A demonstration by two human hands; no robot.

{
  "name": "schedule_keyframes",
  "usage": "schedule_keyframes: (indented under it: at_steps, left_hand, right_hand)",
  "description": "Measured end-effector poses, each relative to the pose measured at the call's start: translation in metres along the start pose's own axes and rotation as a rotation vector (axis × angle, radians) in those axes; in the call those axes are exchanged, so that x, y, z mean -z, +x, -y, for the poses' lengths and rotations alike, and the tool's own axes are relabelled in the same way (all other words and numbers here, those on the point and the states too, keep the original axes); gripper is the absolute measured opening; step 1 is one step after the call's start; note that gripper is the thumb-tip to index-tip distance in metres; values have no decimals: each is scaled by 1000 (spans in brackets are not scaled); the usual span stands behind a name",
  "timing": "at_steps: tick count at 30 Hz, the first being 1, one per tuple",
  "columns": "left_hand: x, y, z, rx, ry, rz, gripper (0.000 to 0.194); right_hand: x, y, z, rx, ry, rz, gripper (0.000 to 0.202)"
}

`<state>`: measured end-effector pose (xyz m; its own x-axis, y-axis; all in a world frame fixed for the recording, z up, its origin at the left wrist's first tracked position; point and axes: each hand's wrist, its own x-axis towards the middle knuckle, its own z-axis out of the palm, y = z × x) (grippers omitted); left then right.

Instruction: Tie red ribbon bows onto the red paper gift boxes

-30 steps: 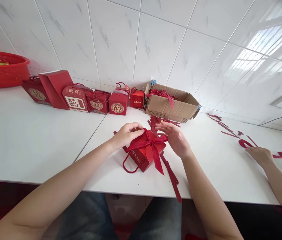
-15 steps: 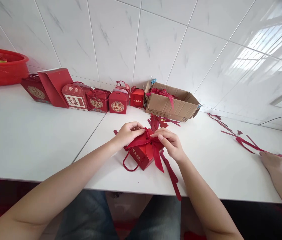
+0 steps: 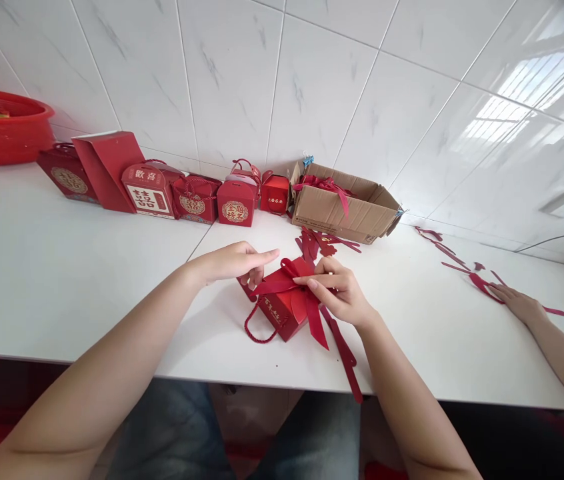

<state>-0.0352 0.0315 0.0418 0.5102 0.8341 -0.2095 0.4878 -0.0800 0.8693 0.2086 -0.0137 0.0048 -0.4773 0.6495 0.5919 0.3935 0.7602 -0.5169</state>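
A small red gift box (image 3: pixel 285 319) with gold lettering sits on the table in front of me, a twisted red cord handle (image 3: pixel 261 340) lying at its near left. Red satin ribbon (image 3: pixel 318 330) is tied in a bow across its top, one tail hanging down the near side. My right hand (image 3: pixel 342 293) pinches the ribbon at the knot between thumb and fingers. Just left of the bow, my left hand (image 3: pixel 235 262) is apart from it, index finger stretched out and the others loosely curled, holding nothing.
Flat red strips (image 3: pixel 343 350) lie right of and behind the box. Against the tiled wall stand several red boxes (image 3: pixel 236 203), a cardboard box (image 3: pixel 335 212) of ribbon, and a red basket (image 3: pixel 7 137). At right, another person's hand (image 3: pixel 519 303) touches a ribbon.
My left hand has let go of the bow and moved left, its index finger extending. My right hand stays at the knot. The other person's hand has moved left and away along its ribbon.
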Motion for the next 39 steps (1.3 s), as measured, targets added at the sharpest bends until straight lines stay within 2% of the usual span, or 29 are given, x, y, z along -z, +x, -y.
schedule_keyframes:
  at_steps: [6,12,17,24,39]
  left_hand:
    - [6,-7,2,-20,119,232,45]
    - [4,-7,-1,-53,53,192,39]
    - [5,-9,-4,-69,87,267,36]
    - [5,-7,1,-118,144,301,34]
    - [6,-10,-4,-123,172,309,31]
  right_hand:
    - [-3,0,0,21,-64,-13,26]
    - [-3,-1,0,55,-105,-46,27]
    - [-4,-2,-1,73,-170,-36,27]
    - [-4,0,-2,76,-201,-4,29]
    - [-6,0,-6,124,-231,-7,30]
